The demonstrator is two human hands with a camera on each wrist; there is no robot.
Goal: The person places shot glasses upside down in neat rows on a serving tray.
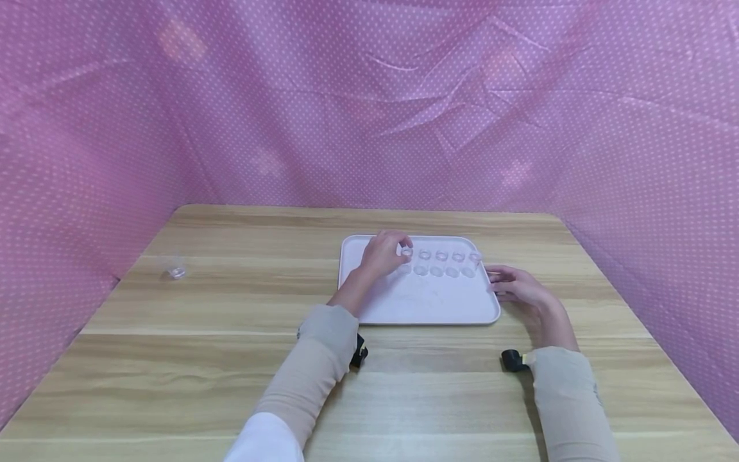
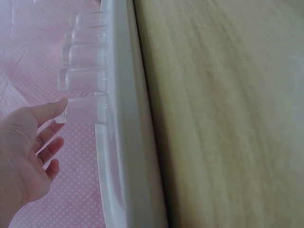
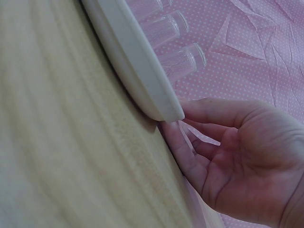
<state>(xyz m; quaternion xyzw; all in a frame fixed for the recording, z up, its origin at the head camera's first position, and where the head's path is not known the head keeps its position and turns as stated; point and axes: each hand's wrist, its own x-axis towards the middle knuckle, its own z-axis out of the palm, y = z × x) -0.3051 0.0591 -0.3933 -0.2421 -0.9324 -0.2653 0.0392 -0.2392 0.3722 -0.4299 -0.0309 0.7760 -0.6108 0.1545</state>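
My left hand (image 1: 382, 253) pinches a clear glass (image 1: 407, 256) between thumb and forefinger, at the left end of a row of several like it. In the left wrist view the thumb and forefinger of the left hand (image 2: 26, 152) are at the upper end of that glass (image 2: 88, 110), whose other end meets the tray. All of the row stands on the white tray (image 1: 427, 305). At the tray's right edge, my right hand (image 1: 522, 287) holds the rim. The right wrist view shows digits of the right hand (image 3: 251, 152) on two sides of the tray's corner (image 3: 164, 111).
Off to the far left, another small clear item (image 1: 176, 272) is on the wooden table (image 1: 202, 385). A pink dotted cloth (image 1: 369, 128) hangs behind and along both sides. Black wrist cameras (image 1: 512, 360) sit under both sleeves.
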